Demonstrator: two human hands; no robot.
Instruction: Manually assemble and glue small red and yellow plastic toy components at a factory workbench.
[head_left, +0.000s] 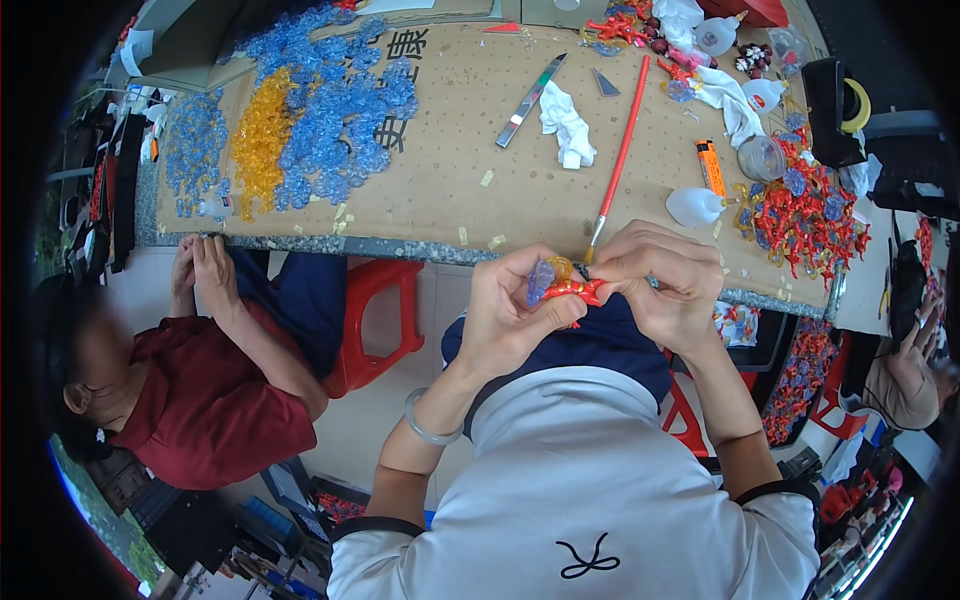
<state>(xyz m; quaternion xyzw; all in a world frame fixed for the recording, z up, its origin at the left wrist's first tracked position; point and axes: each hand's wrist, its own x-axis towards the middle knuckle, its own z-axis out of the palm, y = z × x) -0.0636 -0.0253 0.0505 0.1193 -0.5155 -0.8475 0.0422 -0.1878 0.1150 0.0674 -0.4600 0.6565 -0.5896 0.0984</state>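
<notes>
My left hand [497,312] pinches a small red plastic figurine [572,290] between thumb and fingers, just off the table's near edge. The figurine carries a clear blue piece and a clear yellow piece. My right hand [668,283] is closed, its fingertips at the figurine's right end. A small dark bit shows by those fingertips; what they hold is mostly hidden. Beyond my hands, a long red-handled brush [625,145] lies on the table, bristles toward me. A pile of red figurines with blue and yellow pieces [805,215] sits to the right.
Cardboard [450,190] covers the table. Clear blue pieces [335,130] and yellow pieces [262,140] are heaped at left. A utility knife [531,100], crumpled tissue [567,125], white squeeze bottle [694,207] and orange box [710,168] lie farther out. A co-worker in dark red [215,390] sits left.
</notes>
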